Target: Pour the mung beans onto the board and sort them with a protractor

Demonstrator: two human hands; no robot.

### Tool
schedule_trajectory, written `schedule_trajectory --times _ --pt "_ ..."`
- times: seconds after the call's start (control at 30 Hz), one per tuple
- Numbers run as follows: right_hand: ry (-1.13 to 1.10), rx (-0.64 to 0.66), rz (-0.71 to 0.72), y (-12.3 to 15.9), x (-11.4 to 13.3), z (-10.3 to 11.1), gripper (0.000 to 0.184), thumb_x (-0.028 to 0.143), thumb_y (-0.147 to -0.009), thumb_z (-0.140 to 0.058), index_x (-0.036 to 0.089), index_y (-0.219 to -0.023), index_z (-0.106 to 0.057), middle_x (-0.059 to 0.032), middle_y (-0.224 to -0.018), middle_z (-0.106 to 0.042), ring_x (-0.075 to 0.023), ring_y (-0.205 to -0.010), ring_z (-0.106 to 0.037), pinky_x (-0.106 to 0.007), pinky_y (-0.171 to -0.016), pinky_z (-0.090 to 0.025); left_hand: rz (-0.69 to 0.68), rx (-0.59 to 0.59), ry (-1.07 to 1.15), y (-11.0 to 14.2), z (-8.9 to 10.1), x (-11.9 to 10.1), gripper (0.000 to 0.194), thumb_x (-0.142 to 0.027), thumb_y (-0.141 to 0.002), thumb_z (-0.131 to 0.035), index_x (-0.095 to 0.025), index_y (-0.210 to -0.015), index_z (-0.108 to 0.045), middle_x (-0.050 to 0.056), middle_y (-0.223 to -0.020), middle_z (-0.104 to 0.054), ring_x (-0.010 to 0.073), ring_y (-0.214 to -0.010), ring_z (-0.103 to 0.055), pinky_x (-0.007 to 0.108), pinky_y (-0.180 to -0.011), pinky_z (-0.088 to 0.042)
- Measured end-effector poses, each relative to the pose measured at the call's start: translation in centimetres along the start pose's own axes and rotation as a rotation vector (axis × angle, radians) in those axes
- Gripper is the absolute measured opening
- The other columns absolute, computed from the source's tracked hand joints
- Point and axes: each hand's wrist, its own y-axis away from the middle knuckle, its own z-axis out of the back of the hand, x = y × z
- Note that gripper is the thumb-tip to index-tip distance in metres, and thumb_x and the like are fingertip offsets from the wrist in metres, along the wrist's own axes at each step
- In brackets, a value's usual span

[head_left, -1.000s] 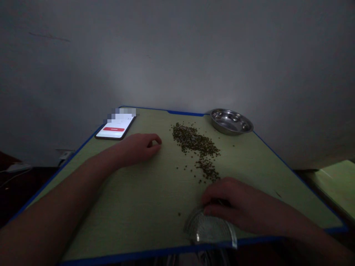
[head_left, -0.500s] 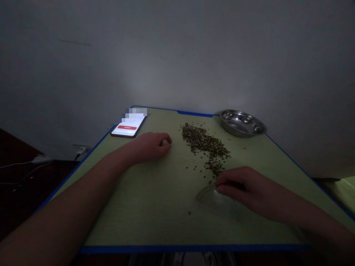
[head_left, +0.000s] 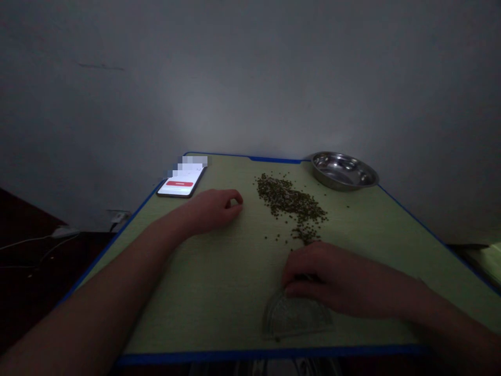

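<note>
A heap of small dark green beans [head_left: 291, 203] lies scattered on the green table top [head_left: 219, 271]. My right hand [head_left: 329, 277] rests just below the heap, its fingers curled down onto the upper edge of a clear half-round plastic piece [head_left: 295, 316] that lies flat near the table's front edge. My left hand [head_left: 215, 208] lies on the table left of the beans, loosely closed with finger and thumb touching; whether anything is between them is hidden.
A lit phone [head_left: 182, 183] lies at the table's back left. A shallow steel bowl [head_left: 344, 171] stands at the back right corner. A grey wall rises right behind the table. Cables lie on the dark floor [head_left: 35, 245] to the left.
My right hand has drawn back toward the front edge with the clear plastic piece, after having pushed it up toward the beans. My left hand has stayed in place.
</note>
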Motion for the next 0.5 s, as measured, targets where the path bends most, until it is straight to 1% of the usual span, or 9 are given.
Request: schedule_trajectory --times 0.17,0.33,0.4,0.5 --pt "0.0 0.011 -0.025 0.9 0.3 -0.2 0.017 0.029 -0.093 -0.056 0.02 -0.087 -0.07 0.0002 -0.082 -0.069 -0.014 -0.078 -0.062 -0.025 -0.07 -0.042 -0.003 0.001 0.004 0.0 0.0 0.1 0.042 -0.04 -0.085 -0.04 -0.02 -0.113 -0.064 0.006 -0.082 -0.069 0.019 -0.07 -0.059 0.031 -0.065 -0.04" --pt "-0.006 -0.008 -0.045 1.9 0.3 -0.2 0.018 0.029 -0.094 -0.055 0.022 -0.084 -0.069 0.0004 -0.082 -0.068 -0.0146 -0.078 -0.062 -0.026 -0.07 -0.042 -0.017 -0.013 0.009 0.0 0.0 0.2 0.042 -0.04 -0.085 -0.04 -0.019 -0.112 -0.064 0.006 -0.076 -0.069 0.018 -0.067 -0.058 0.03 -0.062 -0.039" --pt "-0.011 -0.042 -0.089 2.5 0.0 0.1 0.019 0.032 -0.094 -0.054 0.022 -0.084 -0.068 0.0005 -0.081 -0.068 -0.0148 -0.076 -0.062 -0.026 -0.067 -0.042 -0.02 -0.018 0.008 0.0 0.0 0.3 0.041 -0.04 -0.085 -0.04 -0.019 -0.111 -0.065 0.006 -0.075 -0.068 0.0175 -0.065 -0.058 0.03 -0.061 -0.039" --pt "-0.019 -0.16 -0.185 3.4 -1.1 1.1 0.023 0.035 -0.095 -0.051 0.023 -0.082 -0.066 -0.0002 -0.077 -0.067 -0.0155 -0.072 -0.061 -0.027 -0.061 -0.042 -0.021 -0.017 0.02 0.0 -0.1 0.4 0.041 -0.04 -0.085 -0.04 -0.019 -0.11 -0.064 0.006 -0.076 -0.069 0.0172 -0.065 -0.058 0.029 -0.061 -0.039"
